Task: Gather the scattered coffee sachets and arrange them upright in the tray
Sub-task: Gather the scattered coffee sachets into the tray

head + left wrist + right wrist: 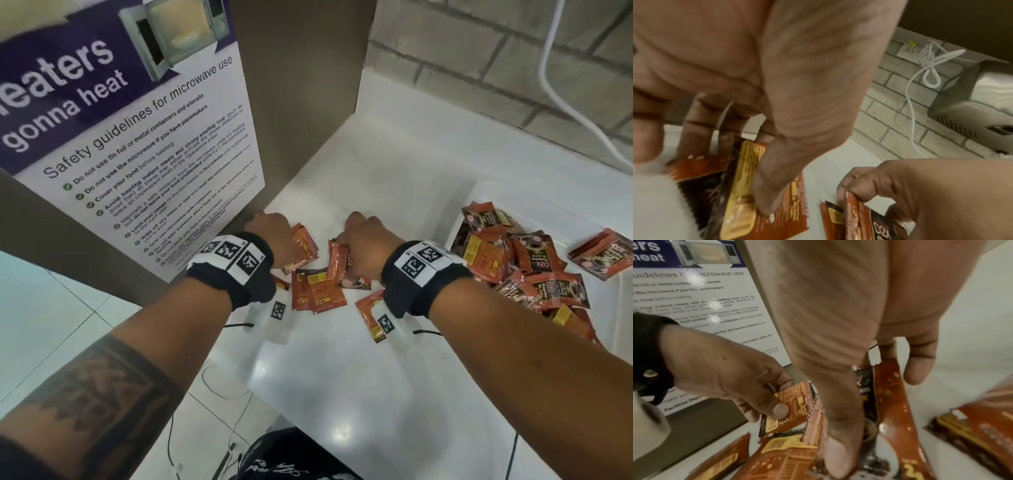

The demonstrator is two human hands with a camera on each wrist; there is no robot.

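Pinching one sachet [789, 404] in left hand [270, 236], a few sachets [853, 216] in right hand [363, 240]. Gathering step under way. More loose sachets [318, 291] just below both grips; tray [534, 198] to the right, holding a jumbled heap. Next, probably: collect the rest, stand them upright.

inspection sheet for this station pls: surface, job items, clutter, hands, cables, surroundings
Surface: white counter, glossy.
Job's things: loose sachets lying flat between the hands; tray at right holds a jumbled pile, none upright; one sachet on its far rim.
Clutter: nothing seen.
Hands: left hand pinches a sachet; right hand grips several sachets.
Cables: white cord on the brick wall; thin wires below the counter edge.
Surroundings: microwave poster on the left panel; metal appliance by the wall.
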